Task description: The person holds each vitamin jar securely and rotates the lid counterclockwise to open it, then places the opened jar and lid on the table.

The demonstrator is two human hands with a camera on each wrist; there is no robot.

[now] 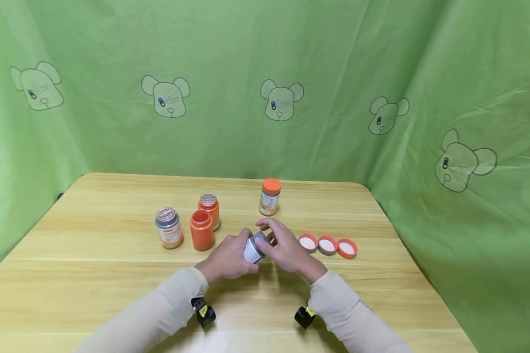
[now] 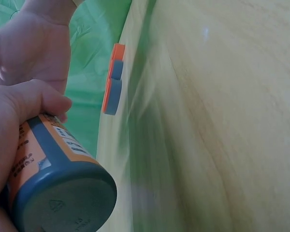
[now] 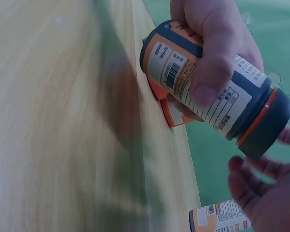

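My left hand [image 1: 233, 256] holds a dark grey and orange supplement bottle [image 3: 203, 79], thumb across its printed label. The bottle is tilted, its grey screw cap [image 3: 269, 126] toward my right hand [image 1: 287, 247]. An orange ring shows under the cap. In the right wrist view the fingers of the right hand are spread and slightly bent around the cap, and the thumb stands apart from it. The left wrist view shows the bottle's base and the left fingers wrapped round its side.
Left of the hands stand an uncapped orange bottle [image 1: 201, 235], an orange bottle with a foil seal [image 1: 208, 208] and a grey foil-sealed bottle [image 1: 170, 233]. An orange-capped bottle [image 1: 269, 200] stands behind. Three upturned caps [image 1: 327, 246] lie in a row at right. Green curtains border the table.
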